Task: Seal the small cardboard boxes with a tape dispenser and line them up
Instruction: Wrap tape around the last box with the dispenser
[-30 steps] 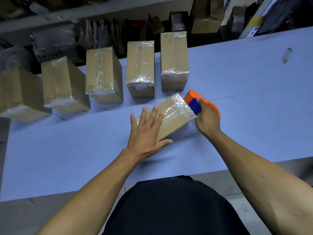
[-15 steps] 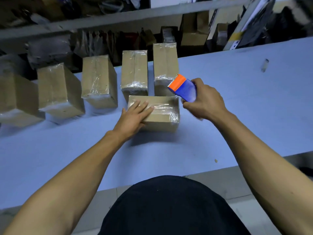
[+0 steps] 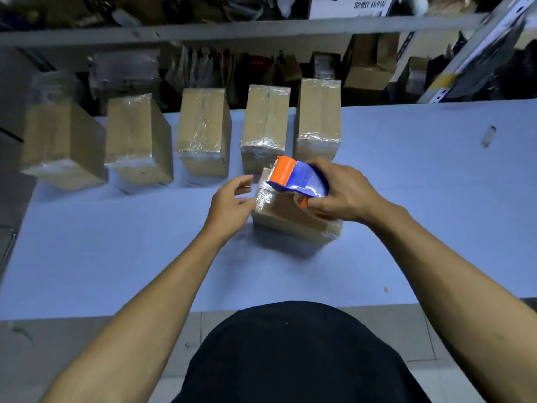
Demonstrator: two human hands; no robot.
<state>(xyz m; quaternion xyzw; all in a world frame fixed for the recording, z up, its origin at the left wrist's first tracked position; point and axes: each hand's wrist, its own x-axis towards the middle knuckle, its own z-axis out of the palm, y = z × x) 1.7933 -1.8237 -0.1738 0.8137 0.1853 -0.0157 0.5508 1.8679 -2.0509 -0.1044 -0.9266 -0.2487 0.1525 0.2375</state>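
A small cardboard box (image 3: 290, 221) with clear tape on it lies on the blue table (image 3: 116, 251) in front of me. My right hand (image 3: 345, 194) grips the orange and blue tape dispenser (image 3: 296, 177) just above the box's top, its orange nose pointing left. My left hand (image 3: 229, 200) is at the box's left end, fingers loosely curled, thumb against the taped edge. Behind stand several taped boxes in a row (image 3: 203, 132).
Shelving (image 3: 261, 27) crammed with bags and cartons runs behind the table's far edge. A small scrap (image 3: 488, 136) lies on the table at the far right. The table's near edge runs just in front of my body.
The box has turned and slid right, below the row's right end. My left hand came off its top to the left end. The dispenser swung over the box.
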